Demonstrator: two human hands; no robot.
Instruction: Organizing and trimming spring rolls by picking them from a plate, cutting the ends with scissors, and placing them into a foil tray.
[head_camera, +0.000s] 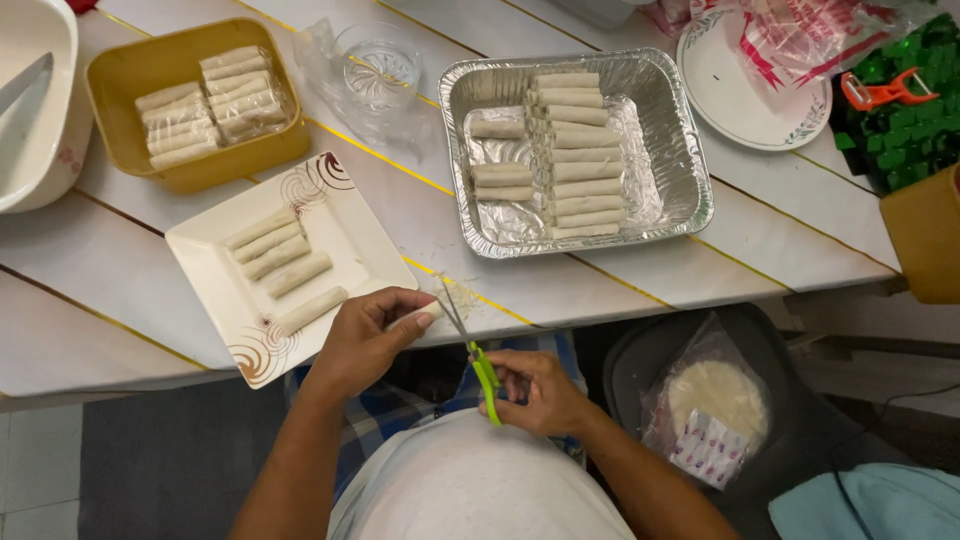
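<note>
Green-handled scissors (478, 362) gripped by right hand (535, 392); left hand (368, 335) fingers pinch a mostly hidden roll (430, 312).

Roll (428, 312) in left hand (365, 335): mostly covered by the fingers, only one pale end shows. Scissors (478, 362): green handles partly buried in right hand (535, 390); blade tips thin and blurred where they meet the roll, so cannot tell whether they are cutting or just touching it.

White bowl (35, 150) cut off by the left and top edges; the utensil inside is only partly seen. Orange-brown container (925, 235) cut off at the right edge. Paper plate (735, 100) partly covered by a plastic bag (800, 35) that runs out of the top edge. Round wrappers in the bag (712, 400) on the chair: count unreadable through the plastic. Both forearms leave by the bottom edge.
</note>
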